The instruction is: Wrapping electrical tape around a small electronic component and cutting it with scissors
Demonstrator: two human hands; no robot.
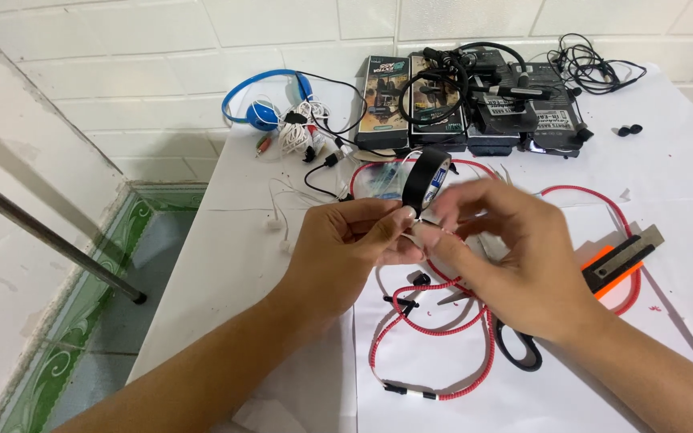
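Head view, both hands pinching a black tape roll, upright, white core, over red cable

A roll of black tape is held upright on edge, its open core turned toward the camera, directly above the point where both grips meet. It is pinched at its lower rim by the fingers of the left grip. A thin white cable is clamped between the fingertips of both grips; motion blur obscures its end at the right grip. A red braided cable is looped below the grips on the worktop.
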